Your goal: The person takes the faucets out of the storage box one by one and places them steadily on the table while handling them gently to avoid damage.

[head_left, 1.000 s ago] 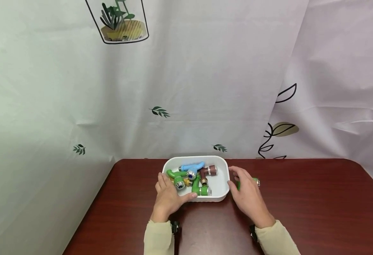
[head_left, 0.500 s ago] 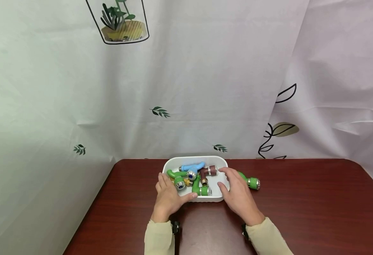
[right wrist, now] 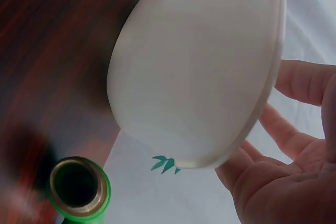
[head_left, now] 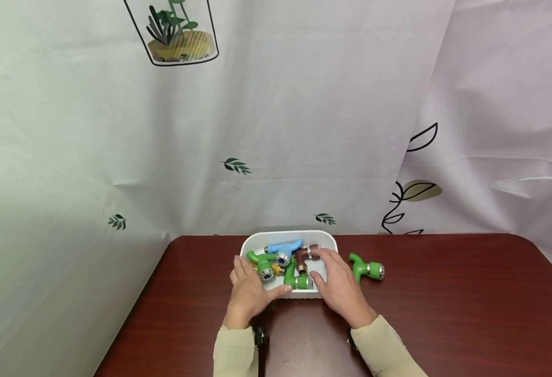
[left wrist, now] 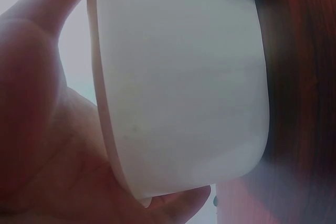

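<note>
Partly hidden: brown tap point(head_left: 300, 256) behind right hand point(head_left: 344, 291), fingers spread; left hand point(head_left: 249, 294) grips white tray point(head_left: 307, 295); yellow piece point(head_left: 279, 270) mostly covered.

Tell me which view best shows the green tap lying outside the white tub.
The head view: there the green tap shows both its curved arm and ribbed knob. The right wrist view gives mainly its metal-ringed open end, near the bottom edge; the left wrist view doesn't show it.
</note>
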`<state>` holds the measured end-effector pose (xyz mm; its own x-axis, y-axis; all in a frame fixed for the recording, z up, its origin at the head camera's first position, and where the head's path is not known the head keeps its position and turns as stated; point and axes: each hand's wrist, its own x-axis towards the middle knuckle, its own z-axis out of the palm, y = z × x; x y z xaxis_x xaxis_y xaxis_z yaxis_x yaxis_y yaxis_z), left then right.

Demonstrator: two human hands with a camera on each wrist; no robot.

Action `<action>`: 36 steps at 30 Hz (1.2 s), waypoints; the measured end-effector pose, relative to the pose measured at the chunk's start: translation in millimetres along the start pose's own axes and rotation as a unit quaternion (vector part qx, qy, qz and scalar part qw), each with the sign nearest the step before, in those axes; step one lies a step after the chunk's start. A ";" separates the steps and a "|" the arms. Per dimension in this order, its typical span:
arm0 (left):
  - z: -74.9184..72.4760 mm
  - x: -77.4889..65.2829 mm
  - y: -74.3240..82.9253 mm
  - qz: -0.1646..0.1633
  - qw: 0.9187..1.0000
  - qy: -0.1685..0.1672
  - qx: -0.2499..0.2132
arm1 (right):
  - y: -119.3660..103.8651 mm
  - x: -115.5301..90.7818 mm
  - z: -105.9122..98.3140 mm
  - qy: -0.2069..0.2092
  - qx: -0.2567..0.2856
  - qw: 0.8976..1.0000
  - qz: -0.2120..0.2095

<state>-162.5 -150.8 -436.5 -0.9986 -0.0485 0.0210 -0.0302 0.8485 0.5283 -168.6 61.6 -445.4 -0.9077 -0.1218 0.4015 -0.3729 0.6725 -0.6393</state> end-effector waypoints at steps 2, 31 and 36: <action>0.4 0.2 -0.2 0.002 1.000 0.002 0.000 | -0.7 1.1 1.6 -0.004 0.000 1.000 0.000; 0.0 0.6 0.5 -0.004 1.000 -0.008 0.005 | -5.3 15.0 23.1 -0.049 -0.047 0.997 -0.041; -1.2 1.5 0.2 -0.004 1.000 -0.007 0.003 | -4.9 16.8 24.3 -0.074 -0.047 0.995 -0.051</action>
<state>-163.9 -151.3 -435.4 -0.9989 -0.0469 0.0045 -0.0376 0.8513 0.5234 -186.7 38.5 -451.5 -0.8867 -0.2943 0.3566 -0.4519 0.7149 -0.5336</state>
